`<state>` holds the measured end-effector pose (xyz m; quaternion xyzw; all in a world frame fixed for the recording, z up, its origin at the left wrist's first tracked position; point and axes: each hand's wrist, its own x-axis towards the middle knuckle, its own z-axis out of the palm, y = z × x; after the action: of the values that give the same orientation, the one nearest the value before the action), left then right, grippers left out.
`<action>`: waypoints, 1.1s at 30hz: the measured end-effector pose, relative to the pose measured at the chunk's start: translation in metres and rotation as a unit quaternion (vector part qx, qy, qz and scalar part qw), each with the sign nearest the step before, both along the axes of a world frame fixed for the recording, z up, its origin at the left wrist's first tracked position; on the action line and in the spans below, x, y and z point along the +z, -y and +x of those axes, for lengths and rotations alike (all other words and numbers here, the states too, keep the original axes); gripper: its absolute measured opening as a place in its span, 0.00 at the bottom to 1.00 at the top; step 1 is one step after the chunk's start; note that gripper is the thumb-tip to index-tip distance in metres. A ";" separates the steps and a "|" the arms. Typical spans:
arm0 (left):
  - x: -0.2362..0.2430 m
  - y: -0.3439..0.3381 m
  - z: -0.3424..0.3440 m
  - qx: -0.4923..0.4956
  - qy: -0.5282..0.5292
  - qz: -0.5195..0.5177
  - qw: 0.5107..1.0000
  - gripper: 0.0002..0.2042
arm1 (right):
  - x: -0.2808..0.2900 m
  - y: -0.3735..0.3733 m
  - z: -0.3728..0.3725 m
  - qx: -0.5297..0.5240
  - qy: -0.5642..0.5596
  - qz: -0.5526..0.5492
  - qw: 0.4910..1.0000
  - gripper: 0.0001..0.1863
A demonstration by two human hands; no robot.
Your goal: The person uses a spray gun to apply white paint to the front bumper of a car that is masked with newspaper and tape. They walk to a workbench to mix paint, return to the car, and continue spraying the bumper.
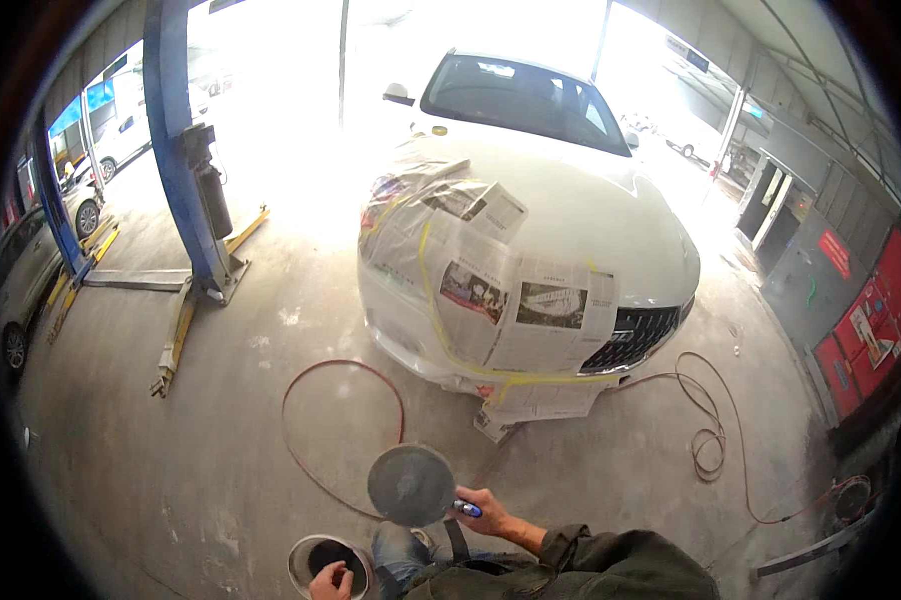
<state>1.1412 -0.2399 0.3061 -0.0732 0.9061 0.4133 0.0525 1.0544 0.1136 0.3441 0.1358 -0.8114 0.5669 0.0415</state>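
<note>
My right hand (484, 512) reaches in from the right with a dark green sleeve. Its fingers are wrapped round what looks like a spray gun (466, 508), with silver and blue parts. A round grey cup top (411, 486) sits at its left end. Lower left, my left hand (333, 580) is closed, thumb and fingertips together, over the near side of a round pale container (300, 562) with a dark inside. Whatever those fingers pinch is hidden. Ahead stands a white car (611, 225), its front corner covered with newspaper (501, 335) and yellow tape (429, 290).
A thin reddish hose (289, 400) loops across the concrete floor (191, 460), with more coils (709, 450) to the right. A blue lift post (176, 130) with yellow arms stands left. Red cabinets (861, 350) line the right wall. A tape roll (440, 130) lies on the hood.
</note>
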 end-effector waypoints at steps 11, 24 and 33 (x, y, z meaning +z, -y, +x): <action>0.062 0.006 -0.091 -0.157 0.044 -0.084 0.983 0.15 | -0.048 0.010 -0.054 -0.039 0.049 -0.022 0.998 0.19; 0.066 -0.010 -0.143 -0.221 0.048 -0.119 0.967 0.15 | -0.100 -0.035 -0.056 -0.196 0.032 -0.048 0.979 0.10; 0.089 -0.031 -0.188 -0.290 0.080 -0.175 0.937 0.16 | -0.145 -0.076 -0.034 -0.330 0.103 -0.039 0.938 0.14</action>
<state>0.9530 -0.2086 0.3948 0.1522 0.9388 0.2081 0.2286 1.0202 0.1897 0.1990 -0.2001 -0.7877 0.5637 0.1472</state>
